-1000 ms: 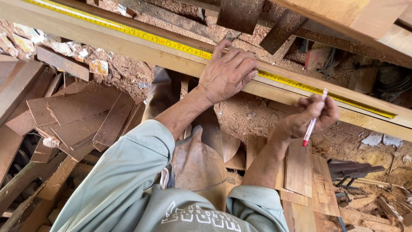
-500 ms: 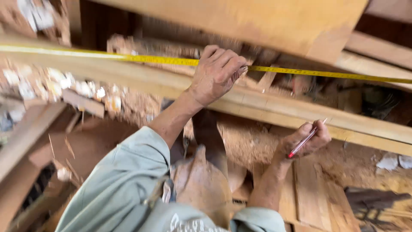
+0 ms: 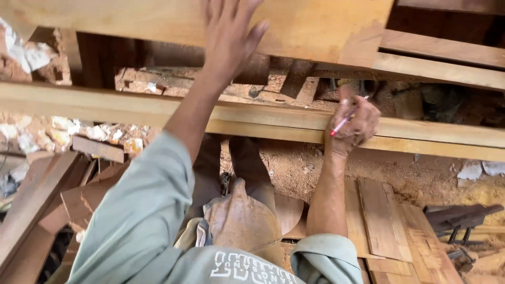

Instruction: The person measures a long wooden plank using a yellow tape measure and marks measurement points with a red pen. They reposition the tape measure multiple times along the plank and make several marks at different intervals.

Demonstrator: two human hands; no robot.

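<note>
Reaching up and forward, the left hand is lying flat with its fingers spread wide against the underside face of a broad pale board that is filling the top of the view; the hand is gripping nothing, only pressing on the wood. Lower and to the right, the right hand is resting on a long plank that is running across the whole view, its fingers curling narrowly around a red pencil, which is slanting up to the right with its red end pointing down towards the plank's front edge. Both arms are coming out of grey-green sleeves. Between the arms, down below the plank, the person's knee in dusty brown trousers is showing. Reddish sawdust is covering the floor under the plank, and flat wood offcuts are lying on it just right of the right forearm. More dark timber pieces are leaning at the lower left, and another plank is crossing the upper right corner.
</note>
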